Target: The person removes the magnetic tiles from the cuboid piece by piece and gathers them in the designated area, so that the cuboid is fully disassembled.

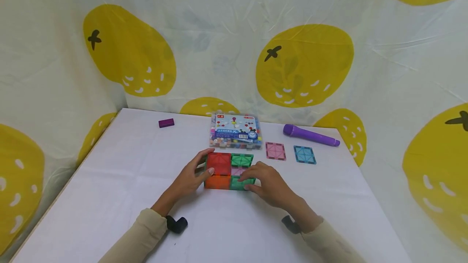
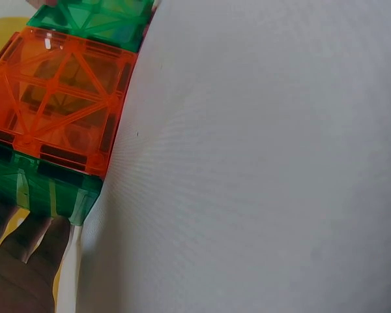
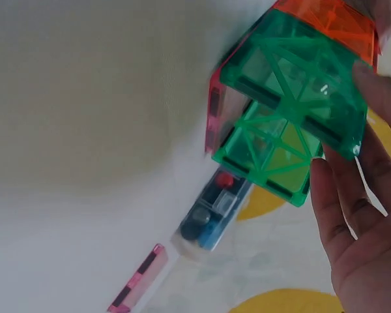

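A block of see-through magnetic tiles stands on the white table, with a red tile (image 1: pixel 220 161) on top and an orange tile (image 2: pixel 55 91) in front. My left hand (image 1: pixel 190 175) grips its left end, fingers along a dark green tile (image 2: pixel 39 186) and thumb at the red tile's edge. On the right side, my right hand (image 1: pixel 268 182) pinches the front green tile (image 3: pixel 300 81) between thumb and fingers. Another green tile (image 1: pixel 242 159) stands at the back right, with a pink tile (image 1: pixel 237 171) showing between the two.
Behind the block lies a clear case of colourful pieces (image 1: pixel 235 131). To its right are a loose pink tile (image 1: pixel 275 151), a blue tile (image 1: pixel 305 154) and a purple toy microphone (image 1: pixel 310 135). A small purple block (image 1: pixel 166 123) lies back left. Patterned cloth hangs behind the table.
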Action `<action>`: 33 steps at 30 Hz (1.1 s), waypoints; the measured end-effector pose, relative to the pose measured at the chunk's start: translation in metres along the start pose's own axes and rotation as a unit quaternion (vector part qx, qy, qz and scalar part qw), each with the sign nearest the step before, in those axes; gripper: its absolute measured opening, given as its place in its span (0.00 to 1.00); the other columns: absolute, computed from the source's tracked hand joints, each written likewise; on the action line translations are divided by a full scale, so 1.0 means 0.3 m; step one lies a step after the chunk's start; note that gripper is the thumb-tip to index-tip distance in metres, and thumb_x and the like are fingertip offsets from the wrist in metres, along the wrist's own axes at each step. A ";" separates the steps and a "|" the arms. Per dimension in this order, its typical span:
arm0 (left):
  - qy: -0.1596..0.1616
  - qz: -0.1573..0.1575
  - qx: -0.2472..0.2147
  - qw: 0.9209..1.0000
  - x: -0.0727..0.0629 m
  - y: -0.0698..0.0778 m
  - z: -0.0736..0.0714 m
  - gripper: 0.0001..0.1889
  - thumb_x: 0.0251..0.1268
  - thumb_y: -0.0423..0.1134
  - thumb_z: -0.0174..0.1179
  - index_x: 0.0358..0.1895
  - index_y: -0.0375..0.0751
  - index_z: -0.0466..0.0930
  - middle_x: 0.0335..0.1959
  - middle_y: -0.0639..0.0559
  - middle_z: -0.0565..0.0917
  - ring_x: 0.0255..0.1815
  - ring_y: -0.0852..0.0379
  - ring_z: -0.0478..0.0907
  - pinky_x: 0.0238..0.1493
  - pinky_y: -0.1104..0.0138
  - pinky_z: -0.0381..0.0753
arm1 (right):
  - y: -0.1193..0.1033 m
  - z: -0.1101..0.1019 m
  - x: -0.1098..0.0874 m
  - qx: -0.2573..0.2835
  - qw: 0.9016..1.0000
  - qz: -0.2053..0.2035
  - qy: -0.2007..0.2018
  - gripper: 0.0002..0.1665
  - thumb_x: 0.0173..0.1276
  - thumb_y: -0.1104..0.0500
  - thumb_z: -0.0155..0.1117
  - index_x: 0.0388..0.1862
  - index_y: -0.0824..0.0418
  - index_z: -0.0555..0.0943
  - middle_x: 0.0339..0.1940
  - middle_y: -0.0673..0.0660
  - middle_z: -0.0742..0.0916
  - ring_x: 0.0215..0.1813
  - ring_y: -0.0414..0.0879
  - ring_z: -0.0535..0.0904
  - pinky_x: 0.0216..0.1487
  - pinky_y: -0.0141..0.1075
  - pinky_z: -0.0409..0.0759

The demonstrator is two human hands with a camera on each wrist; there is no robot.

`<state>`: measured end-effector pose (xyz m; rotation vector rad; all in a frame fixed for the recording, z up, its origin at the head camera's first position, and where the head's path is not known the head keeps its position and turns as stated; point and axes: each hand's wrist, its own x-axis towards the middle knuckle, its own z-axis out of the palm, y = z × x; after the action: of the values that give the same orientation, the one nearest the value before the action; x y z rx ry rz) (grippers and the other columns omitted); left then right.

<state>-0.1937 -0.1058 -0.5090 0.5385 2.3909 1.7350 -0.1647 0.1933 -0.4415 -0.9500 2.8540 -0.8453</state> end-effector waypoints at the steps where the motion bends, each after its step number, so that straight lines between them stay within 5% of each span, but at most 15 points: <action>1: 0.000 0.000 0.000 1.000 0.001 0.000 0.001 0.37 0.79 0.51 0.62 0.85 0.56 0.58 0.85 0.51 0.63 0.85 0.39 0.62 0.78 0.37 0.70 | -0.004 0.004 0.003 -0.012 1.000 -0.003 0.004 0.17 0.65 0.62 0.80 0.49 0.44 0.91 0.49 0.40 0.92 0.54 0.39 0.83 0.56 0.40 0.88; 6: -0.003 0.001 0.001 1.000 0.005 0.003 0.004 0.36 0.79 0.51 0.62 0.84 0.60 0.58 0.85 0.51 0.63 0.85 0.39 0.62 0.79 0.38 0.69 | -0.003 0.016 0.004 -0.032 0.999 -0.012 0.036 0.19 0.63 0.68 0.79 0.44 0.45 0.93 0.42 0.38 0.92 0.48 0.36 0.84 0.51 0.35 0.88; 13: -0.004 -0.006 0.001 1.000 0.002 0.015 0.002 0.36 0.79 0.51 0.63 0.84 0.63 0.58 0.85 0.52 0.63 0.85 0.40 0.62 0.79 0.39 0.70 | 0.044 0.012 -0.022 0.020 0.996 -0.028 0.078 0.19 0.63 0.72 0.77 0.42 0.48 0.93 0.42 0.40 0.93 0.47 0.37 0.87 0.49 0.33 0.89; 19: -0.002 -0.006 0.004 1.000 0.001 0.015 0.001 0.37 0.78 0.52 0.63 0.85 0.58 0.58 0.85 0.51 0.63 0.85 0.39 0.62 0.79 0.38 0.70 | 0.090 -0.022 -0.061 0.101 0.988 0.042 0.112 0.19 0.65 0.72 0.76 0.45 0.47 0.93 0.46 0.43 0.93 0.49 0.40 0.90 0.50 0.36 0.91; 27: -0.003 -0.003 0.008 1.000 0.000 0.004 0.004 0.37 0.79 0.50 0.62 0.85 0.58 0.58 0.85 0.49 0.63 0.84 0.39 0.63 0.79 0.38 0.69 | 0.167 -0.099 -0.124 0.162 0.958 0.176 0.158 0.13 0.71 0.63 0.74 0.51 0.50 0.93 0.50 0.52 0.93 0.48 0.45 0.88 0.50 0.28 0.87; 33: -0.001 -0.004 0.004 1.000 -0.002 0.004 -0.002 0.36 0.79 0.51 0.63 0.84 0.60 0.58 0.85 0.50 0.64 0.84 0.39 0.62 0.79 0.38 0.69 | 0.260 -0.156 -0.169 0.241 0.920 0.247 0.187 0.16 0.73 0.59 0.74 0.58 0.59 0.90 0.55 0.58 0.91 0.49 0.39 0.86 0.52 0.25 0.87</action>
<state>-0.1931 -0.1062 -0.5078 0.5316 2.3953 1.7223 -0.1748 0.2966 -0.4481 -0.0030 2.7155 -1.6694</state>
